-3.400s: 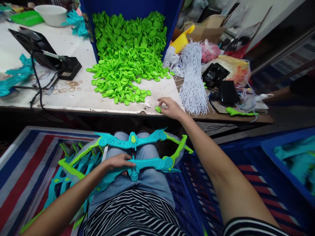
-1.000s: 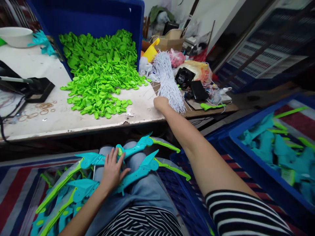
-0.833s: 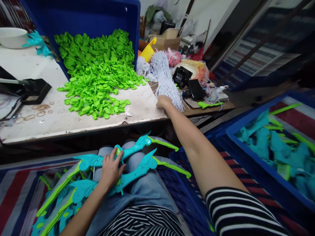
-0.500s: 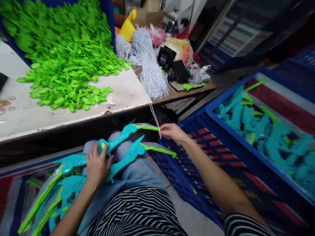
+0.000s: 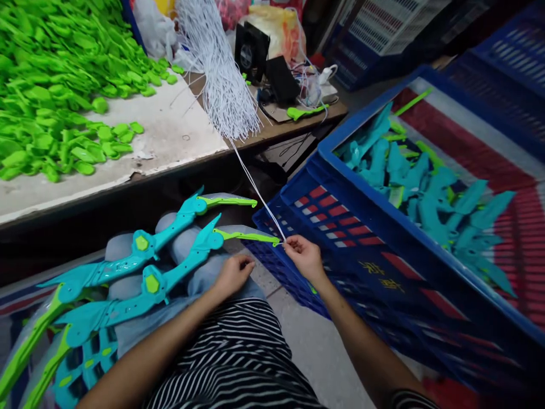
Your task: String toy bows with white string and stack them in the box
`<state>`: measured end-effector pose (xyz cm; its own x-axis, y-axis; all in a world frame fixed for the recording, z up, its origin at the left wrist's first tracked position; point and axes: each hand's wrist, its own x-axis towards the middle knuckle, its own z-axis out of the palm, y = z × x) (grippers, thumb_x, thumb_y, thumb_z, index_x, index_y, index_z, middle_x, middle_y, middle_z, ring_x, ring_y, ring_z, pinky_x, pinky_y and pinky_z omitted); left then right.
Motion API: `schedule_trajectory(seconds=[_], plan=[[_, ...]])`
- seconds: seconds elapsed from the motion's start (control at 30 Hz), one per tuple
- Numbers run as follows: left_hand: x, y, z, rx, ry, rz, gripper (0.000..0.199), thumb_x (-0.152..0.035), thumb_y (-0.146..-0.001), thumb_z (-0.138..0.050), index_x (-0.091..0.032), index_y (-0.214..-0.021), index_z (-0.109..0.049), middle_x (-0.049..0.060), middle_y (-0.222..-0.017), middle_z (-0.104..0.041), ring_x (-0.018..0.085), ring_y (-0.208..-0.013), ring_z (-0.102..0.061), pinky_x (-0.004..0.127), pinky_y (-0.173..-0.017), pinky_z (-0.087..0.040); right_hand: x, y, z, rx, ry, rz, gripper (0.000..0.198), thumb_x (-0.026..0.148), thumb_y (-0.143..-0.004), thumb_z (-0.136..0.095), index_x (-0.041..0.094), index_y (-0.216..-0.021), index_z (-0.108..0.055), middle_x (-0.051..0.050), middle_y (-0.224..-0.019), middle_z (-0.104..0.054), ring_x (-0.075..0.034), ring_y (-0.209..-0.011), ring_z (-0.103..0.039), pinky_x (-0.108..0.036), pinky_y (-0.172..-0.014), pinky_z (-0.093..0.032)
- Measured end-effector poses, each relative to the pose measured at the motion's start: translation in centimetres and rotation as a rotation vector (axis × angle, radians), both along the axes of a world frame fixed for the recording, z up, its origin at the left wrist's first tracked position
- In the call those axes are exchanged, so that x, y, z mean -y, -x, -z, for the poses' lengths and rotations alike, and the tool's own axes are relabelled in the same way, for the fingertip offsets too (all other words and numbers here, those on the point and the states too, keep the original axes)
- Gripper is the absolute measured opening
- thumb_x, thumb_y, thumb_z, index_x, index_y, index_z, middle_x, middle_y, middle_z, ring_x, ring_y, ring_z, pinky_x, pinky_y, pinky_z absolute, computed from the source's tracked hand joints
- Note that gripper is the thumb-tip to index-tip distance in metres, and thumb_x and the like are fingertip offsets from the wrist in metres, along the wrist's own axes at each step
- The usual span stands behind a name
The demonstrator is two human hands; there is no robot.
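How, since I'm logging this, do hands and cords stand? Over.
Right hand pinching white cords. Left hand loosely curled. Green bow tip close beside right hand.

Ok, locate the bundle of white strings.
In the head view, the bundle of white strings lies on the table near the top, left of centre, between the green pieces at left and the black fan at right.
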<state>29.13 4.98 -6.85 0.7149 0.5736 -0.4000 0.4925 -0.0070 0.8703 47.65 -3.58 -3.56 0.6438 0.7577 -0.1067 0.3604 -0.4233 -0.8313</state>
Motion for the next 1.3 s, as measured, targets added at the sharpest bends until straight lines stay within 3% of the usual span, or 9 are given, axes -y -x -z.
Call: schedule_trajectory(seconds=[0.27,0.5,0.63,0.8,0.9,1.0,1.13,1.23,1.3], plan=[[-0.9,-3.2,1.6,0.015,0.392,-0.171,0.014,-0.018,-0.079,-0.054,-0.012,-0.082,-0.066,0.003,-0.072,-0.066,0.012,-0.063,-0.057,0.021,-0.057,-0.042,-0.1,0.3,0.8,0.195,-0.045,-0.123,0.014,0.03,-0.074,-0.056,0.018,-0.072,-0.063,0.001,-0.059,-0.059,-0.01,-0.047,-0.047,-0.023,-0.048,-0.038],[-0.7,-5.0,1.8,0.074,0.505,-0.174,0.021,-0.011,-0.079,-0.054,-0.013,-0.096,-0.066,0.001,-0.072,-0.067,0.008,-0.058,-0.057,0.018,-0.055,-0.042,0.1,0.0,1.2,0.394,-0.09,-0.219,0.009,0.021,-0.077,-0.054,0.019,-0.074,-0.062,0.001,-0.062,-0.06,-0.01,-0.052,-0.05,-0.022,-0.052,-0.04],[-0.8,-5.6,1.7,0.205,0.714,-0.159,0.019,-0.012,-0.081,-0.056,-0.012,-0.097,-0.067,0.003,-0.072,-0.067,0.008,-0.058,-0.059,0.02,-0.057,-0.045,-0.1,-0.1,1.2,0.443,-0.092,-0.324,0.012,0.018,-0.079,-0.052,0.019,-0.073,-0.062,-0.001,-0.066,-0.062,-0.012,-0.057,-0.054,-0.023,-0.058,-0.043],[-1.0,-6.3,1.3,0.339,0.918,-0.154,0.019,-0.027,-0.073,-0.073,-0.009,-0.077,-0.067,0.007,-0.071,-0.069,0.01,-0.061,-0.061,0.023,-0.065,-0.048,-0.1,-0.7,1.4,0.312,-0.069,-0.283,0.012,0.025,-0.081,-0.054,0.02,-0.075,-0.063,-0.003,-0.071,-0.065,-0.014,-0.063,-0.057,-0.025,-0.061,-0.045],[-0.9,-7.0,0.6,0.258,0.841,-0.171,0.019,-0.026,-0.075,-0.071,-0.009,-0.07,-0.064,0.006,-0.066,-0.068,0.009,-0.057,-0.06,0.022,-0.062,-0.048,-0.3,-1.0,2.2,0.124,-0.073,-0.11,0.017,0.035,-0.079,-0.056,0.019,-0.077,-0.062,-0.004,-0.075,-0.066,-0.014,-0.064,-0.058,-0.026,-0.059,-0.045],[-0.9,-7.2,-0.2,0.153,0.742,-0.186,0.021,-0.021,-0.08,-0.062,-0.011,-0.062,-0.059,0.002,-0.056,-0.063,0.007,-0.047,-0.054,0.019,-0.051,-0.044,-1.0,-0.8,2.8,-0.132,-0.044,-0.081,0.024,0.043,-0.073,-0.06,0.019,-0.074,-0.058,-0.001,-0.065,-0.061,-0.012,-0.054,-0.053,-0.024,-0.05,-0.04],[-1.3,-2.7,-2.1,0.064,0.622,-0.161,0.026,-0.026,-0.079,-0.062,-0.014,-0.057,-0.054,-0.003,-0.045,-0.054,0.006,-0.038,-0.043,0.018,-0.04,-0.03,-1.4,-0.2,2.6,-0.307,-0.053,-0.024,0.031,0.048,-0.066,-0.066,0.019,-0.07,-0.055,0.003,-0.055,-0.054,-0.009,-0.047,-0.046,-0.023,-0.047,-0.036],[-1.5,6.1,-4.0,-0.078,0.414,-0.047,0.035,-0.047,-0.077,-0.059,-0.016,-0.061,-0.058,-0.004,-0.044,-0.049,0.008,-0.041,-0.041,0.019,-0.043,-0.03,-0.9,-0.2,1.7,-0.375,-0.046,0.012,0.034,0.049,-0.063,-0.069,0.019,-0.07,-0.055,0.003,-0.057,-0.056,-0.01,-0.048,-0.047,-0.024,-0.049,-0.038],[-1.0,13.5,-5.1,-0.22,0.381,-0.089,0.048,-0.064,-0.072,-0.054,-0.017,-0.062,-0.057,-0.004,-0.047,-0.048,0.009,-0.044,-0.041,0.02,-0.044,-0.031,-0.5,-0.3,1.2,-0.4,-0.024,0.014,0.035,0.049,-0.062,-0.071,0.019,-0.07,-0.055,0.003,-0.057,-0.056,-0.01,-0.049,-0.047,-0.024,-0.05,-0.039]])
